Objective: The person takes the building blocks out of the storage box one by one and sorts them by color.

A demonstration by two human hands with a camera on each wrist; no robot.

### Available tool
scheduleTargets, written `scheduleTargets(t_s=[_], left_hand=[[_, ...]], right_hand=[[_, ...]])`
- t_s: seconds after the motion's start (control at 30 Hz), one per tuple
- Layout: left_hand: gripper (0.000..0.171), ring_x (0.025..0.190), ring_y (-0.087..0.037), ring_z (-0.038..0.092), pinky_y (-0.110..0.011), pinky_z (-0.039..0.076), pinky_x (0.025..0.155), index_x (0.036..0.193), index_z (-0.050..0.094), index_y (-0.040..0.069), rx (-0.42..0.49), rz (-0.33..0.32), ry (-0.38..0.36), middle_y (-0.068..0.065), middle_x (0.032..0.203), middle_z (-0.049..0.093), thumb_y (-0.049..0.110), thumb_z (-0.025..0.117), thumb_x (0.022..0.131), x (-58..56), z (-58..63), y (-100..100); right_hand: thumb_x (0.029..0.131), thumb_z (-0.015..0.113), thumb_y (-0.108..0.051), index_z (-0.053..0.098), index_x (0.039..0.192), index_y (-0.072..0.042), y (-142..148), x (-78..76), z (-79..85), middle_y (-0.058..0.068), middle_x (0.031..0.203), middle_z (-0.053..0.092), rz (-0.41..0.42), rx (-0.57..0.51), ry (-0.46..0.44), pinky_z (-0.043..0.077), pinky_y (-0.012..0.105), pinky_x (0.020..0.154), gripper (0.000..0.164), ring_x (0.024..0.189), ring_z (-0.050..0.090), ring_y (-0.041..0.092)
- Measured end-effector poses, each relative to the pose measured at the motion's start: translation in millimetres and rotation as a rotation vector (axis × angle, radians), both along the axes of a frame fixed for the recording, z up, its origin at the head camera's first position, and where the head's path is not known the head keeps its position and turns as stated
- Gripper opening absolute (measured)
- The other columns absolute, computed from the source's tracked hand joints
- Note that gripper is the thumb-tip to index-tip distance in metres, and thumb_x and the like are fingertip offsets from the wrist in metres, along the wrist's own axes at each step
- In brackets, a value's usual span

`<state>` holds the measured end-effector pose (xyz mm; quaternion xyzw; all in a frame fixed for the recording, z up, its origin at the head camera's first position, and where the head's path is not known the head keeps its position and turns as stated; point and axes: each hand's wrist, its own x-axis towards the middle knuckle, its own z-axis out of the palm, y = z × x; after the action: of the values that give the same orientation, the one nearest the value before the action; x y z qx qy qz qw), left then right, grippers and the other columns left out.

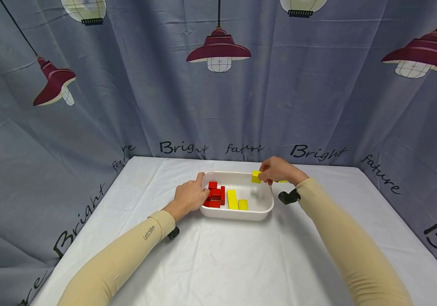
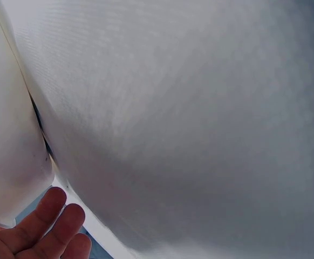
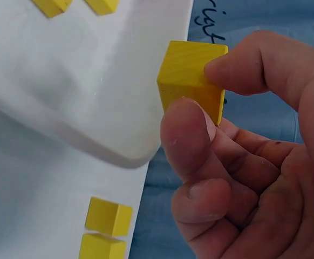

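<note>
Two beige sleeves reach over a tabletop covered in white cloth. Behind it hangs a blue-grey curtain printed with lettering, three dark-red pendant lamps and two pale lanterns, cut off above.

One white tray stands there, with at least five red blocks clustered at its left end, some partly hidden by the left hand, plus one long yellow block and one shorter yellow block beside it. The left hand grips the tray's left end, thumb over the rim. The right hand has its fingers clamped on one yellow cube, raised near the far right corner.

The left wrist view shows fingertips outside the tray, hidden from the head camera. The right wrist view shows two yellow blocks on the tabletop just outside the tray; the head view gives only a yellow sliver.
</note>
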<state>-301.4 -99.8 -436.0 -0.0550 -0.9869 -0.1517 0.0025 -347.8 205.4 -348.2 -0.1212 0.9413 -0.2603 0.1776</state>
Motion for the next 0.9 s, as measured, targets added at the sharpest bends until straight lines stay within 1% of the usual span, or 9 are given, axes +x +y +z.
scheduleTargets(t_s=[0.23,0.47,0.67,0.77,0.9], left_hand=[[0.063,0.080,-0.022,0.065,-0.042,0.055,0.075,0.153,0.032,0.016,0.000,-0.009,-0.003,-0.009,0.104,0.072,0.039,0.047,0.096,-0.4,-0.4,-0.7],[0.062,0.085,-0.025,0.067,-0.044,0.055,0.078,0.153,0.033,0.017,0.002,-0.008,0.004,-0.011,0.108,0.072,0.039,0.047,0.096,-1.2,-0.9,1.0],[0.062,0.080,-0.023,0.065,-0.042,0.054,0.075,0.153,0.033,0.017,0.002,-0.012,-0.003,-0.010,0.103,0.071,0.039,0.048,0.096,-0.9,0.2,5.0],[0.062,0.079,-0.023,0.064,-0.042,0.054,0.075,0.153,0.032,0.017,0.001,-0.008,-0.003,-0.010,0.101,0.071,0.039,0.048,0.096,-1.0,1.1,4.9],[0.064,0.078,-0.024,0.063,-0.042,0.054,0.076,0.154,0.031,0.017,-0.003,0.010,-0.019,-0.009,0.099,0.070,0.038,0.048,0.096,0.5,2.9,2.9]], right_hand=[[0.090,0.067,-0.024,0.065,0.111,-0.002,11.3,-0.1,1.3,0.009,0.083,0.068,-0.021,0.009,0.004,0.044,0.029,0.061,0.031,0.073,0.063,0.024],[0.091,0.066,-0.023,0.063,0.113,0.000,25.3,3.3,4.6,0.011,0.087,0.070,-0.056,-0.017,0.025,0.042,0.028,0.061,0.032,0.073,0.061,0.023],[0.091,0.066,-0.023,0.063,0.112,0.001,41.4,6.8,5.4,0.012,0.088,0.070,-0.067,-0.024,0.052,0.043,0.028,0.062,0.032,0.071,0.060,0.020],[0.092,0.067,-0.024,0.063,0.112,0.001,47.0,6.0,4.6,0.012,0.091,0.070,-0.081,-0.012,0.063,0.044,0.029,0.063,0.032,0.073,0.062,0.022],[0.093,0.066,-0.025,0.063,0.115,0.001,53.3,3.8,3.2,0.017,0.095,0.069,-0.092,-0.011,0.074,0.046,0.031,0.065,0.034,0.075,0.064,0.026]])
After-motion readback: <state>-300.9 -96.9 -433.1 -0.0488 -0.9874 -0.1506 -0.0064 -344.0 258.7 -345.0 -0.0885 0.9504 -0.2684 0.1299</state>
